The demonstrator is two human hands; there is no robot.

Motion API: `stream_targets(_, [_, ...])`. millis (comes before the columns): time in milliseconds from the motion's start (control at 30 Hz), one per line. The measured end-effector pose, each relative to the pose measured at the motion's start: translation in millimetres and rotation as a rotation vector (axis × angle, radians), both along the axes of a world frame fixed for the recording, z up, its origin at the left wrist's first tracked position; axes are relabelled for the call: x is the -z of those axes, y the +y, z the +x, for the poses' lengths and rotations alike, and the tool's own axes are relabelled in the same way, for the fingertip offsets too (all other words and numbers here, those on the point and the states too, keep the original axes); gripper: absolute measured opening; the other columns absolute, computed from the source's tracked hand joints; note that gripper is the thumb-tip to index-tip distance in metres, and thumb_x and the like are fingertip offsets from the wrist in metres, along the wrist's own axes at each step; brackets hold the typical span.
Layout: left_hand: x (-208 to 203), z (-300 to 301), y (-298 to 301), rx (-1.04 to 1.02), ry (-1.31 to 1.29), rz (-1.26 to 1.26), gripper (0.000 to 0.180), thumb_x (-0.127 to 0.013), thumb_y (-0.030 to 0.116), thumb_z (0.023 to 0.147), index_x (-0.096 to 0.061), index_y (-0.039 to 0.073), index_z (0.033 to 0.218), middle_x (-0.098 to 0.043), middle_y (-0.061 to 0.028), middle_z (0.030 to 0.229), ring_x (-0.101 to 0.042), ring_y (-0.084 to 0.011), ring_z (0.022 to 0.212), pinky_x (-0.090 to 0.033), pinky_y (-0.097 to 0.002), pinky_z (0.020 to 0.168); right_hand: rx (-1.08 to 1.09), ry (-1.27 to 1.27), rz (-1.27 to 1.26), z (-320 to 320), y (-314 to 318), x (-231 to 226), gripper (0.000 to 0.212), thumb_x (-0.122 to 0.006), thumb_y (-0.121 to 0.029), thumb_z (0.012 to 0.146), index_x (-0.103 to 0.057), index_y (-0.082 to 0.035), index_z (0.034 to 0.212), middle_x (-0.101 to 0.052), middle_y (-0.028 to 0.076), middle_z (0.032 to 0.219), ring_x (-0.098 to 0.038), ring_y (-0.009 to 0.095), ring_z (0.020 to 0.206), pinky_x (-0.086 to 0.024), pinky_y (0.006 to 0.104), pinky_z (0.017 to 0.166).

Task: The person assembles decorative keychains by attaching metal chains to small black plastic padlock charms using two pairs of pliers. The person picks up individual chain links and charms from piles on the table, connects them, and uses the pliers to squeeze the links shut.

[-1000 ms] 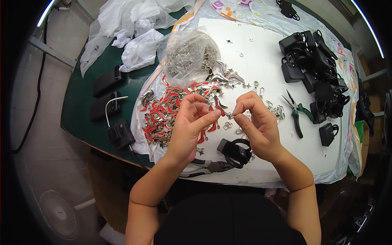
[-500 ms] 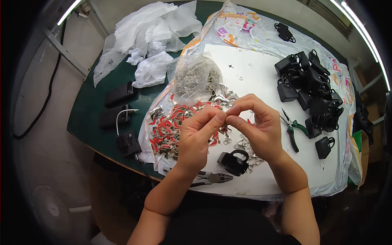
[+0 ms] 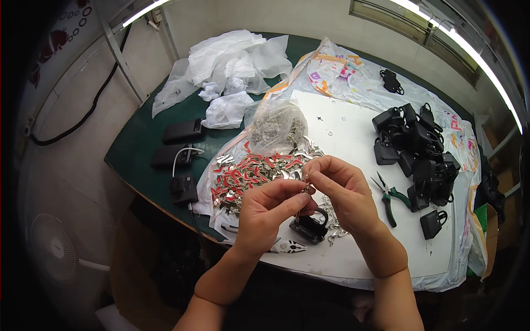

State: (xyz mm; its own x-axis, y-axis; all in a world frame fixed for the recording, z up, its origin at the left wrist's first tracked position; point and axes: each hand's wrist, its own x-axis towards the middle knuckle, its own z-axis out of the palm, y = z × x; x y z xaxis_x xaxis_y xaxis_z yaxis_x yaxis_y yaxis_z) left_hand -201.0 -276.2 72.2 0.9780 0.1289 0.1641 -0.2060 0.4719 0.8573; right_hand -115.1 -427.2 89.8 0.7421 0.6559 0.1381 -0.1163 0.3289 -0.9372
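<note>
My left hand [image 3: 258,218] pinches a small silvery metal chain piece [image 3: 307,186] between thumb and fingers. The other end of that piece is in the closed fingertips of my right hand [image 3: 353,196]; its exact shape is too small to make out. Just below my fingers lies a miniature black handbag [image 3: 311,230] with a looped handle, partly covered by my left hand. Red and silver high-heel-shaped charms [image 3: 243,179] are heaped beyond my left hand. Loose silvery clasps [image 3: 332,234] lie beside my right wrist.
Grey-jawed pliers [image 3: 289,246] rest near the front edge, partly behind my left wrist. Green-handled needle-nose pliers [image 3: 391,199] lie on the white board [image 3: 359,243]. Several black mini bags [image 3: 422,154] are piled at right. A clear bag of metal parts [image 3: 276,129] stands behind the charms.
The view has tilted upward, showing more wall. My hands have come nearer the front edge, and their fingertips have parted a little, exposing the metal piece between them.
</note>
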Motion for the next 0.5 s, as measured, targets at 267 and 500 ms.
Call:
stream_targets(267, [37, -22, 0, -0.366, -0.118, 0.657, 0.032, -0.079, 0.011, 0.082, -0.062, 0.001, 0.107, -0.062, -0.008, 0.104, -0.057, -0.0132, 0.092, -0.045, -0.0269, 0.078, -0.132, 0.076, 0.29, 19, -3, 6, 0.019, -0.049, -0.02, 0.105, -0.055, -0.002, 0.104, -0.066, 0.008, 0.096, -0.063, 0.012, 0.086, -0.051, 0.028, 0.081])
stream_targets(500, [82, -34, -46, -0.358, -0.023, 0.896, 0.052, -0.087, 0.013, 0.072, -0.051, 0.003, 0.108, -0.051, -0.0036, 0.094, -0.048, -0.0125, 0.081, -0.046, -0.0282, 0.069, -0.265, -0.412, -0.468, 25, -40, 41, 0.009, -0.055, -0.012, 0.101, -0.053, -0.003, 0.101, -0.069, 0.005, 0.093, -0.053, 0.005, 0.07, -0.043, 0.022, 0.062])
